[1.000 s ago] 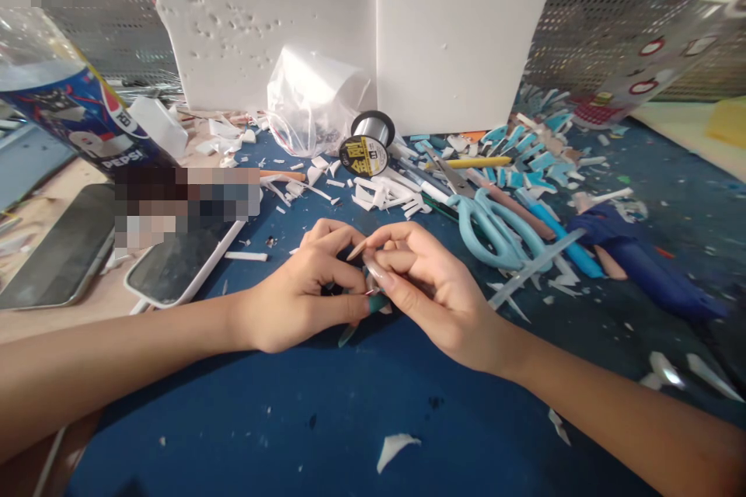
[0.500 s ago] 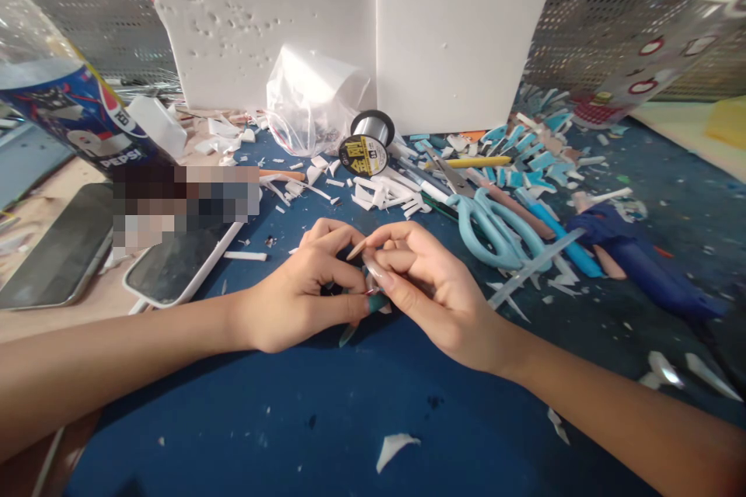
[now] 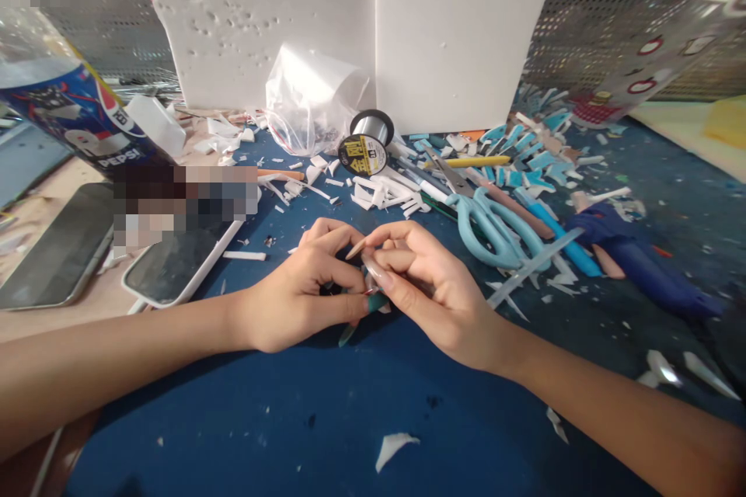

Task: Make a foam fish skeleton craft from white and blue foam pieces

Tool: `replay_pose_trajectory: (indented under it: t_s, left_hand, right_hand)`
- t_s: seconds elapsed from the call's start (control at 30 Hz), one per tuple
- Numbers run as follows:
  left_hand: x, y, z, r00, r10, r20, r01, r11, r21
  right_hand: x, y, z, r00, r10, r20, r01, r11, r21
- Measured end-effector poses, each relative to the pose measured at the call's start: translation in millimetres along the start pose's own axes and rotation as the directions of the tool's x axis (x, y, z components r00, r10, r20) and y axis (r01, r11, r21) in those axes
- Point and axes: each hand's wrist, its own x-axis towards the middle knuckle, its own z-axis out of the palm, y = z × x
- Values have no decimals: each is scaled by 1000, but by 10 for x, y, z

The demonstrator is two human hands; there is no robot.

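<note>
Head view: your left hand [image 3: 311,287] and right hand [image 3: 437,295] pinch a small thing [image 3: 369,282], mostly hidden. If your fingers [image 3: 405,295] get loose, it may drop on the tabletop [image 3: 245,435].

In the middle of the frame, the left hand [image 3: 297,287] and right hand [image 3: 440,291] meet with curled fingers, pinching a small piece [image 3: 369,279] between them that is mostly hidden. Below them a pale scrap [image 3: 395,448] lies on a blue surface [image 3: 233,419]. At upper centre, a spool [image 3: 366,141] stands beside a clear plastic bag [image 3: 315,97], before tall white panels [image 3: 448,46]. Right of centre lie light-blue-handled scissors [image 3: 495,229], with a dark blue glue gun [image 3: 646,260] farther right. Two phones [image 3: 58,248] rest at the left, near a Pepsi bottle [image 3: 87,120] at upper left. A patterned clear container [image 3: 618,93] leans in the upper right.
</note>
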Motion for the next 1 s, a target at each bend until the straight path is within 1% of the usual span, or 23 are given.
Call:
replay_pose_trajectory:
  t_s: [0.33, 0.8, 1.0]
  left_hand:
    - [0, 15, -6, 1000, -4, 8, 4, 1000, 20]
    - [-7, 10, -4, 1000, 3, 9, -3, 1000, 13]
    - [3, 9, -6, 1000, -5, 15, 5, 1000, 17]
  right_hand:
    - [5, -20, 9, 999, 31, -10, -31, 999, -12]
    - [2, 18, 2, 999, 50, 11, -50, 998, 49]
    - [5, 5, 3, 998, 60, 12, -61, 997, 47]
